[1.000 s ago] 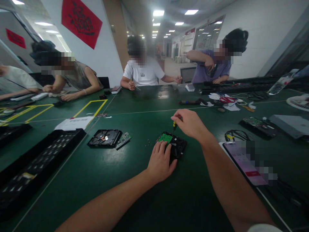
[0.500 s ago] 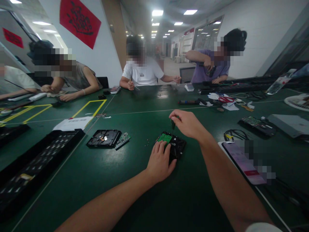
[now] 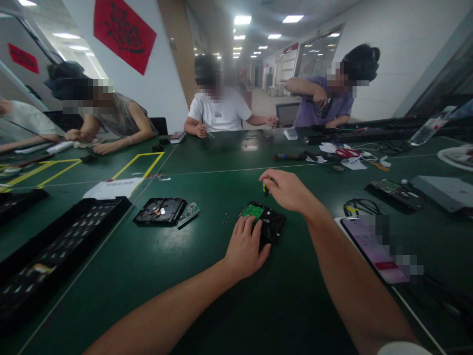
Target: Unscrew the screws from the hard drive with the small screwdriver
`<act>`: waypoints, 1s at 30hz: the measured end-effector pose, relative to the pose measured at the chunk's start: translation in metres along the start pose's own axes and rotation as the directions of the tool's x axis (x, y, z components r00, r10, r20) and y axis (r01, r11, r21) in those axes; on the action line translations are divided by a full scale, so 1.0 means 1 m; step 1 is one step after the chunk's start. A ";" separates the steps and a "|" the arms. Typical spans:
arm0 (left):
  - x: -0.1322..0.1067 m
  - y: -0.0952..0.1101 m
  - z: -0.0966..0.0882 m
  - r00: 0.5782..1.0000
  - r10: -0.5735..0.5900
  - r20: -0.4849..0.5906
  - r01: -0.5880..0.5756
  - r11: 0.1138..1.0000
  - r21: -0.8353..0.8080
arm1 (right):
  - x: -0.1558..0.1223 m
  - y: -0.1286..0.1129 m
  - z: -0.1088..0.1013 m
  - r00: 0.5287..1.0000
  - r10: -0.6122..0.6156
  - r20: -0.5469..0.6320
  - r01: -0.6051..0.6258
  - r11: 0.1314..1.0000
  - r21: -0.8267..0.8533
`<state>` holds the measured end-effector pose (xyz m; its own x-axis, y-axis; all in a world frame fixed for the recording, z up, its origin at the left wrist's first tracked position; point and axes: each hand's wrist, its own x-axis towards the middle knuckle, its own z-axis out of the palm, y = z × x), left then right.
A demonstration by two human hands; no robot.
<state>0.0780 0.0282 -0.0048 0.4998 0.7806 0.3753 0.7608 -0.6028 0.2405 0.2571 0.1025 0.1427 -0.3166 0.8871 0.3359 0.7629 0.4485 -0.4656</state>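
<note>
A black hard drive [image 3: 275, 223] with a green circuit board [image 3: 252, 209] lies on the green table. Holding it in place is my left hand [image 3: 244, 246], its fingers over the board and its thumb at the near edge. My right hand [image 3: 283, 186] grips a small screwdriver [image 3: 265, 189] with a yellow and dark handle. It stands upright over the far part of the drive, and its tip is too small to make out. Several tiny screws [image 3: 226, 217] lie left of the drive. Further left, another hard drive [image 3: 161, 211] sits beside a loose circuit board [image 3: 190, 213].
A long black tray [image 3: 62, 251] is on the left. On the right are a phone [image 3: 373, 249], coiled cable [image 3: 360, 207], another drive [image 3: 395, 192] and a grey box [image 3: 445, 193]. Red-handled scissors [image 3: 347, 153] lie further back. Several people sit across the table.
The screwdriver handle has turned in my right fingers, with its yellow part now showing. My left hand and the hard drive stay put. The view has shifted very slightly.
</note>
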 end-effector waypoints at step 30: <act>0.000 0.000 -0.002 1.000 0.006 -0.003 -0.006 1.000 -0.018 | 0.001 0.009 0.002 0.988 0.127 -0.086 -0.127 0.992 -0.001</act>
<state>0.0778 0.0278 -0.0032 0.5031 0.7766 0.3792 0.7502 -0.6103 0.2544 0.2626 0.1080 0.1370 -0.1679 0.9242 0.3429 0.7979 0.3317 -0.5034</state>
